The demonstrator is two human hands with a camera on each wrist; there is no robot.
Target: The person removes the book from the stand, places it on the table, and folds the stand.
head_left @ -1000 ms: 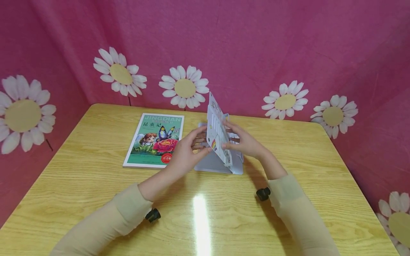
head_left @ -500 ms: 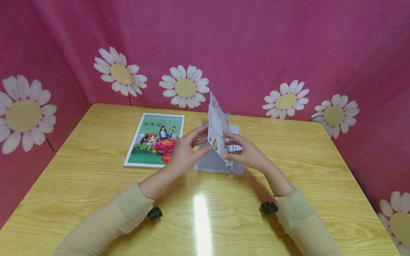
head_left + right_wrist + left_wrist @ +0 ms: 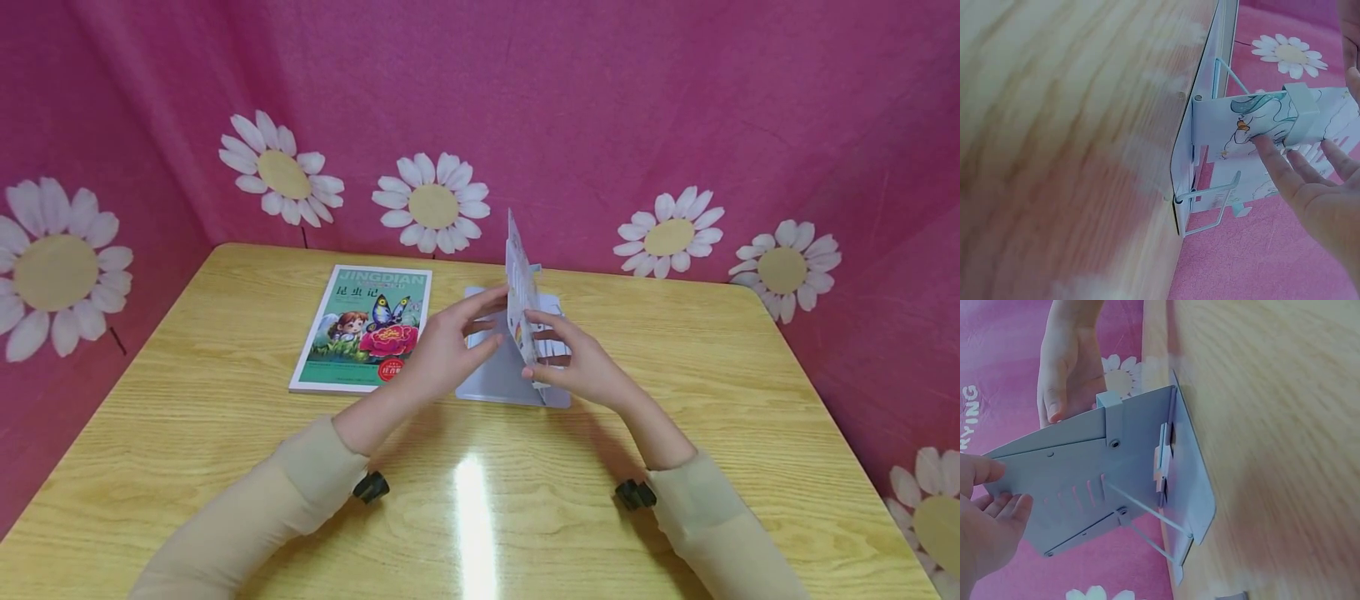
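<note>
A white metal book stand (image 3: 522,287) is on the table, its slotted panel raised steeply above the flat base (image 3: 491,379). Rainbow and unicorn prints decorate one face, while the plain grey back (image 3: 1079,469) shows in the left wrist view. My left hand (image 3: 448,343) is at the panel's back, fingertips at its edge and thumb apart from it. On the printed side, my right hand (image 3: 588,367) touches the panel with extended fingers. Wire legs (image 3: 1147,512) run between panel and base, and a clip (image 3: 1300,112) sits on the panel's edge.
A green-covered children's book (image 3: 360,329) lies flat left of the stand. Behind the wooden table (image 3: 675,350) hangs a pink curtain (image 3: 570,125) with white flowers. Light glares off the table's front middle.
The stand's panel has swung to the right and stands more upright. My left thumb has come away from the panel, and my right hand has shifted slightly lower.
</note>
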